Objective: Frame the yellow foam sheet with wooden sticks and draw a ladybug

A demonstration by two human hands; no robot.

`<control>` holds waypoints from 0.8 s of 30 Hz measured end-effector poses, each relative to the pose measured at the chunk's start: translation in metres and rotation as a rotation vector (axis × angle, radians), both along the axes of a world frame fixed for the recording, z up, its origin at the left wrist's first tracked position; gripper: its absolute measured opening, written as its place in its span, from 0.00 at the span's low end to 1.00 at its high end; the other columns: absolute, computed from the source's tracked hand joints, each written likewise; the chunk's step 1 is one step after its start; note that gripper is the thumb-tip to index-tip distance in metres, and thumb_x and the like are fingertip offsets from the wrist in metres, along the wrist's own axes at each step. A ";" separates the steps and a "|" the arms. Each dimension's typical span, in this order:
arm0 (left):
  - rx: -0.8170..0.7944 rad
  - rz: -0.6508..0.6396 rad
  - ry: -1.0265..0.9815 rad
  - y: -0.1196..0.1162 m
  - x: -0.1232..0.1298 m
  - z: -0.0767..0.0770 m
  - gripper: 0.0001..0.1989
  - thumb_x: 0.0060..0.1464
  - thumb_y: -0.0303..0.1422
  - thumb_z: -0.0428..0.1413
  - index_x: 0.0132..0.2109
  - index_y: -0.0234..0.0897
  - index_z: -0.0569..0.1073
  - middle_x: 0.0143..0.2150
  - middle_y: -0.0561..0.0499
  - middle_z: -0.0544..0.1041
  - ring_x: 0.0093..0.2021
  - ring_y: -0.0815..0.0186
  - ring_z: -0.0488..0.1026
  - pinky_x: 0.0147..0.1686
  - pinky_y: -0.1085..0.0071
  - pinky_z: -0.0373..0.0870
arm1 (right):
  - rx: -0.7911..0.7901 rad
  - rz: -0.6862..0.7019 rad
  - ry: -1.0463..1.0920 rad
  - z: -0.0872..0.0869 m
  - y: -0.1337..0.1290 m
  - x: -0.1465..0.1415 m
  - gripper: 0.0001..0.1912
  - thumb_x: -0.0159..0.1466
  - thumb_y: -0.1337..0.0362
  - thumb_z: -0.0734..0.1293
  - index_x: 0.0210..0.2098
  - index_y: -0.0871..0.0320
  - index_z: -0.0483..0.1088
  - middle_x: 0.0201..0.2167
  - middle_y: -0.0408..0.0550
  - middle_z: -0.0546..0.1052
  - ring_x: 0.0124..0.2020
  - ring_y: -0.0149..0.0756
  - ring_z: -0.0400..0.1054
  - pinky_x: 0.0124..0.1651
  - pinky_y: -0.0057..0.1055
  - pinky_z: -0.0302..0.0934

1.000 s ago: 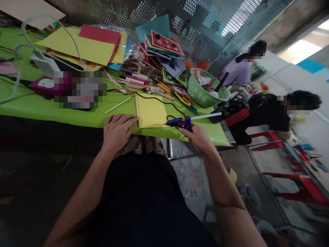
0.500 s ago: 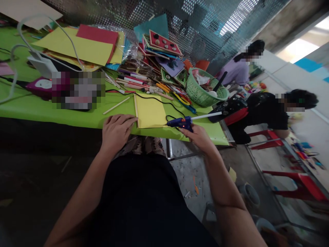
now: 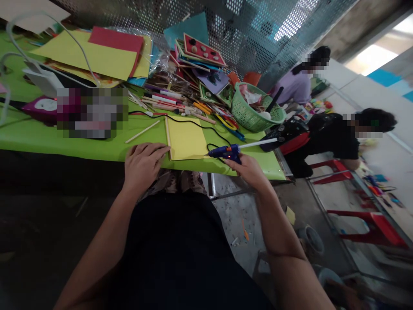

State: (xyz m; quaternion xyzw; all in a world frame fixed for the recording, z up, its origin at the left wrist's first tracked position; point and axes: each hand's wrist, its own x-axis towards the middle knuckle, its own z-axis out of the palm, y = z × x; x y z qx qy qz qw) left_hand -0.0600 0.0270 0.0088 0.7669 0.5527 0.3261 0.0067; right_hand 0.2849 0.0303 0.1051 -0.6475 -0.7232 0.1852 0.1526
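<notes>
Yellow sheet (image 3: pixel 187 137), one, flat at the centre of the frame, a wooden strip (image 3: pixel 167 135) along its left edge. Glue gun (image 3: pixel 224 151), blue, nozzle at the sheet's lower right corner, contact uncertain; white glue stick (image 3: pixel 258 143) projecting from its rear. Right hand (image 3: pixel 247 170), closed round the gun's handle; trigger pressure cannot be told. Left hand (image 3: pixel 143 163), palm down, half open, fingers slightly bent, gripping nothing visible, fingertips at the strip's lower end. Handling, as judged: nozzle low and level, movement even, sheet steadied from its far side, fingers well away from the hot tip. Black cord (image 3: pixel 183 121), crossing the sheet's top; slack is advisable, lest it drag the paper. Loose stick (image 3: pixel 142 131), left of the sheet. Outer items: scissors (image 3: pixel 226 122) and green basket (image 3: pixel 248 110), upper right of centre; red sheet (image 3: pixel 116 43), upper left.
</notes>
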 end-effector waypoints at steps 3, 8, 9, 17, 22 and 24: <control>0.009 0.004 0.006 0.000 0.000 0.001 0.19 0.73 0.37 0.48 0.63 0.54 0.78 0.61 0.50 0.82 0.61 0.50 0.74 0.61 0.48 0.64 | 0.001 -0.023 -0.011 0.002 -0.001 0.007 0.21 0.66 0.43 0.68 0.30 0.54 0.74 0.20 0.48 0.74 0.29 0.46 0.72 0.32 0.36 0.57; 0.013 0.005 -0.005 0.001 0.000 0.001 0.19 0.73 0.37 0.48 0.62 0.54 0.78 0.60 0.51 0.82 0.61 0.50 0.74 0.61 0.48 0.64 | -0.006 -0.052 -0.020 0.004 -0.003 0.012 0.22 0.65 0.42 0.67 0.29 0.53 0.72 0.20 0.47 0.73 0.28 0.45 0.71 0.31 0.36 0.55; 0.015 0.005 -0.006 0.001 0.000 0.000 0.19 0.73 0.36 0.49 0.62 0.53 0.78 0.60 0.51 0.82 0.61 0.50 0.74 0.61 0.48 0.64 | -0.006 -0.053 -0.014 0.005 -0.004 0.012 0.22 0.65 0.42 0.67 0.29 0.53 0.72 0.19 0.47 0.72 0.28 0.45 0.71 0.31 0.36 0.55; 0.007 0.001 -0.005 0.001 -0.001 0.000 0.19 0.73 0.36 0.48 0.63 0.54 0.78 0.61 0.52 0.82 0.62 0.50 0.73 0.61 0.48 0.63 | -0.012 -0.016 -0.002 0.002 -0.003 0.006 0.20 0.66 0.44 0.68 0.32 0.54 0.74 0.19 0.46 0.73 0.28 0.45 0.71 0.32 0.35 0.56; 0.016 0.003 -0.006 0.001 0.000 0.000 0.19 0.73 0.37 0.48 0.63 0.54 0.78 0.60 0.51 0.82 0.61 0.50 0.74 0.61 0.48 0.64 | -0.006 -0.055 -0.011 0.001 -0.003 0.013 0.22 0.66 0.42 0.67 0.31 0.54 0.73 0.21 0.48 0.75 0.29 0.46 0.72 0.33 0.36 0.56; 0.016 0.005 -0.010 0.001 0.000 0.000 0.19 0.74 0.37 0.48 0.63 0.53 0.78 0.60 0.51 0.82 0.61 0.50 0.74 0.61 0.49 0.64 | -0.004 -0.056 -0.004 -0.001 -0.003 0.013 0.22 0.66 0.42 0.67 0.31 0.54 0.73 0.22 0.48 0.75 0.30 0.46 0.72 0.33 0.36 0.56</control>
